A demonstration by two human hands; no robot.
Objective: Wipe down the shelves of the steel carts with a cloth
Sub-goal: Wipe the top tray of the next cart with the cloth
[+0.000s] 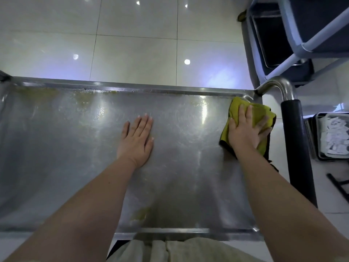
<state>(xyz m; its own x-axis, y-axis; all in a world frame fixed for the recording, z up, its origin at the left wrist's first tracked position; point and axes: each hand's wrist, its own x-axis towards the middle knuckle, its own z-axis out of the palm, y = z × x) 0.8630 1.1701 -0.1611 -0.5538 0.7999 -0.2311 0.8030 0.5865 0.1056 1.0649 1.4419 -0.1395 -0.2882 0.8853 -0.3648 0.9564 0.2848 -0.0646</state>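
Right hand [245,130] pressing cloth [261,111], shelf [75,148] lengthwise left-right

My feed is bright and evenly lit from overhead: round lamp reflections dot the glossy floor tiles [132,53] across the upper part of the frame, a bluish haze spreads over them toward the middle, and two pale streaks of glare run down the centre of the steel shelf [75,148]. I see only faint, soft shadows beside the left hand [137,142] and right hand [245,133], whose outer fingers look smeared. The wide lens bows straight edges at the left and lower borders.
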